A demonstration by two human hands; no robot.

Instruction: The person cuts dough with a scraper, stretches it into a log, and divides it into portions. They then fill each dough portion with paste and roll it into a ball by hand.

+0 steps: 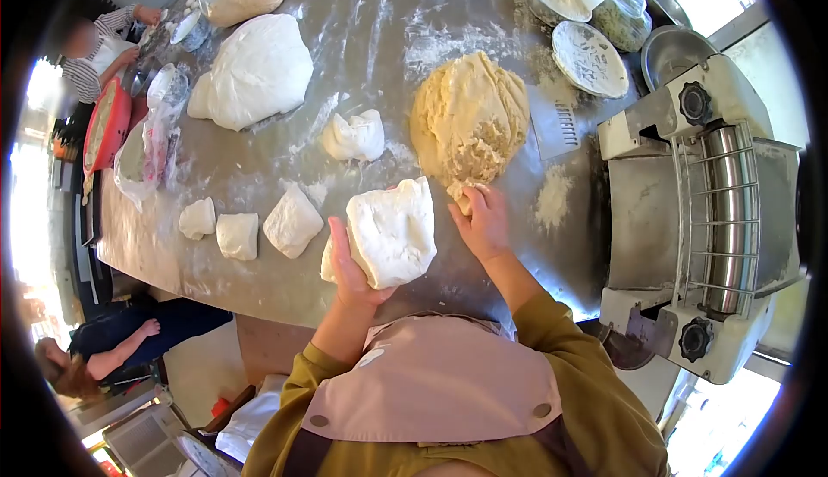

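Observation:
My left hand (348,263) holds a thick, squarish slab of white dough (398,231) from below, its thumb up along the left side. Just right of it, my right hand (485,225) has its fingers closed on a lump of yellow dough (462,197) at the near edge of a large yellow dough mound (466,106). Whether that lump is still joined to the mound I cannot tell. Beyond my left hand lies a small white dough piece (354,135). Several cut white pieces, among them a pointed one (293,221), sit in a row on the left.
A big white dough mass (259,72) rests on the metal table (362,63). A notched scraper (555,125) and a floury plate (590,59) lie right of the mound. A roller machine (724,218) stands at the right edge. Two other people (103,54) are at the left.

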